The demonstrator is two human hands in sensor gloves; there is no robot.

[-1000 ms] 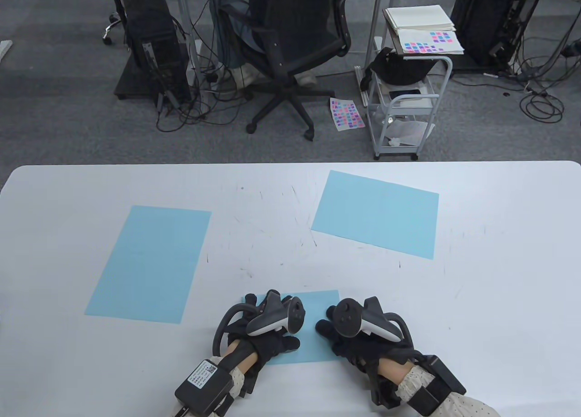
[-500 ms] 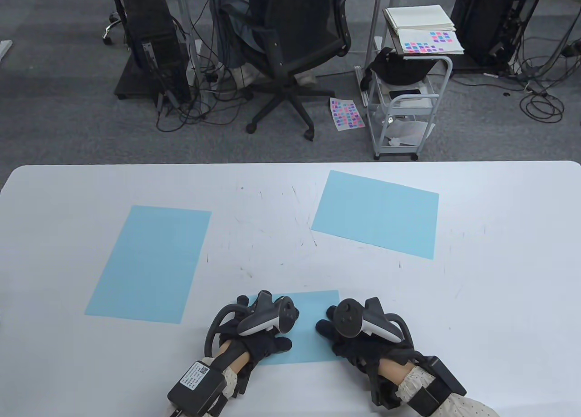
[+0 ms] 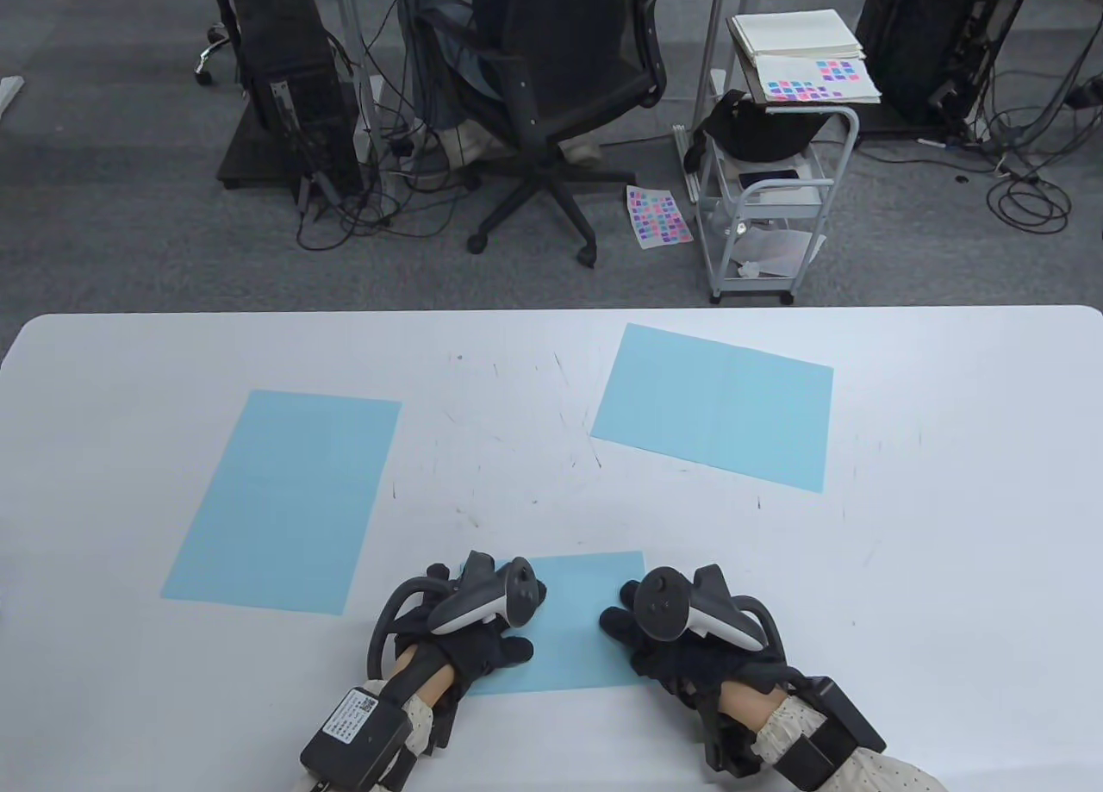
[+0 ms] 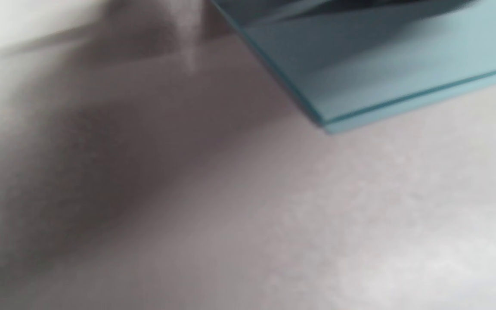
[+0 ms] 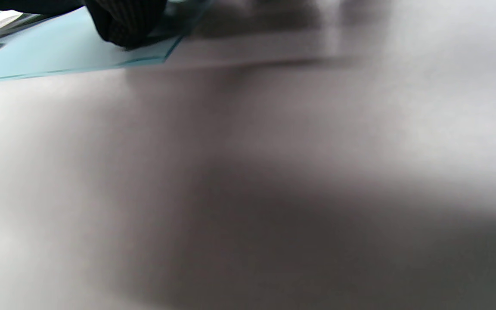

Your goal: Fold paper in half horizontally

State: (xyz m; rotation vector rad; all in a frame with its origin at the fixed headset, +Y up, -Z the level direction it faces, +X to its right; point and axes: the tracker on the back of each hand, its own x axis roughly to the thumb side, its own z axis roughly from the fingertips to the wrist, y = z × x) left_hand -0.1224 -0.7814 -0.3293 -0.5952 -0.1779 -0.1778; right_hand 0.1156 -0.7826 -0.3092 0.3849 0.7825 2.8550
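Note:
A light blue folded paper (image 3: 576, 628) lies flat on the white table (image 3: 551, 352) near its front edge. My left hand (image 3: 482, 632) rests on the paper's left part. My right hand (image 3: 642, 632) presses on the paper's right edge. In the left wrist view the paper's corner (image 4: 360, 86) shows two layers lying on each other. In the right wrist view a gloved fingertip (image 5: 127, 26) presses on the paper (image 5: 58, 51) near its corner. The trackers hide most of the fingers in the table view.
Two more light blue sheets lie flat on the table: one at the left (image 3: 284, 499), one at the back right (image 3: 715, 404). Beyond the table's far edge stand an office chair (image 3: 560, 94) and a white trolley (image 3: 775, 180) on the carpet.
My left hand has slid to the left along the folded paper, uncovering more of its middle. My right hand has stayed in place.

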